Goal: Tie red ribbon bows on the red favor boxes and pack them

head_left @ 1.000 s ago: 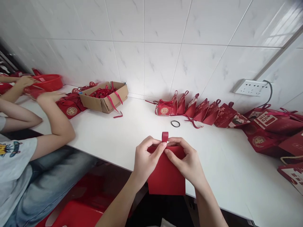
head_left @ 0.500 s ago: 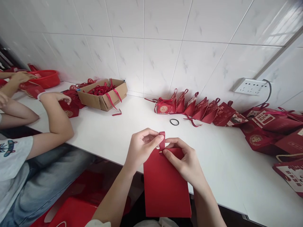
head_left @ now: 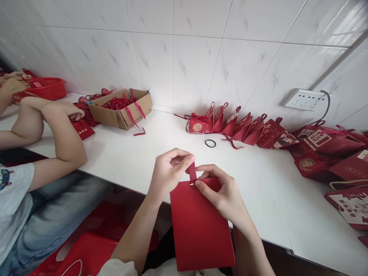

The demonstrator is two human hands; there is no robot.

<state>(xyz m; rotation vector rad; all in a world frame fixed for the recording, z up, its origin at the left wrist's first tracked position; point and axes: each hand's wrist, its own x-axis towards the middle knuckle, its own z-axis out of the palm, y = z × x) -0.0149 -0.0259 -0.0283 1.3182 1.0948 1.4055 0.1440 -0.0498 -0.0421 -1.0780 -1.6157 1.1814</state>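
Note:
A plain red box panel (head_left: 201, 226) hangs over the table's front edge, its top toward the wall. From a slot at its top edge rises a red ribbon (head_left: 193, 173), with a small gold metal tip (head_left: 191, 184) showing at the slot. My left hand (head_left: 169, 170) pinches the ribbon's upper end between thumb and fingers. At the top edge, my right hand (head_left: 220, 189) grips the panel beside the slot, thumb on the near face close to the gold tip. Its other fingers are partly hidden behind the panel.
A cardboard box (head_left: 119, 119) of red ribbons stands by the wall. Folded red gift boxes (head_left: 244, 128) line up at the right, near a black ring (head_left: 210, 143) and larger red boxes (head_left: 330, 142). A co-worker's arm (head_left: 63, 142) rests at the left. Behind is a red basin (head_left: 51, 89).
My left hand has moved slightly left, and the ribbon now leans that way. My right hand keeps its hold beside the slot. The co-worker's arms have shifted.

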